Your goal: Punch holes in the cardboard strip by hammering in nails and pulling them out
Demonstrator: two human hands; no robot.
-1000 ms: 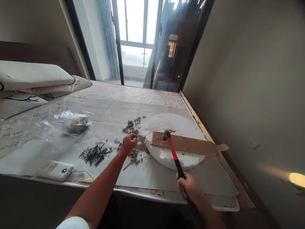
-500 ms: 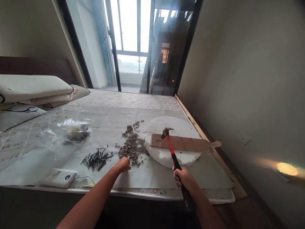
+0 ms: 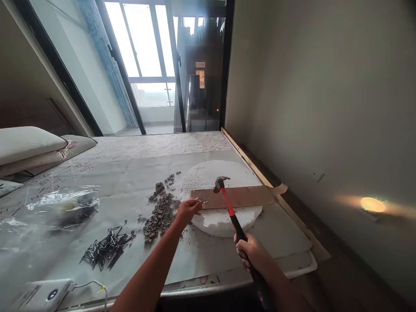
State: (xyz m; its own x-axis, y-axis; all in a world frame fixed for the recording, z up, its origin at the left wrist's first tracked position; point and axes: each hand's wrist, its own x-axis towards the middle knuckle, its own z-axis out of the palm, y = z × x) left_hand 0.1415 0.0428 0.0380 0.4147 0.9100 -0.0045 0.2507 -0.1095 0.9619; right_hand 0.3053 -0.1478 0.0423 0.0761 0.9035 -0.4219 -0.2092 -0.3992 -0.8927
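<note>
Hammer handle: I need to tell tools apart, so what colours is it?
Red upper shaft, black grip, on the hammer, head view.

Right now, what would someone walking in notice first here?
Probably the hammer with its red and black handle, held in the right hand with its head over a brown wooden strip lying on a round white foam slab. The left hand pinches at the strip's near end, beside a heap of rubble and loose nails.

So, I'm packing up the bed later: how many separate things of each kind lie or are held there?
Hammer: 1
Wooden strip: 1
Foam disc: 1
Nail pile: 1
Gravel pile: 1
Plastic bag: 1
Power bank: 1
Total: 7
</note>
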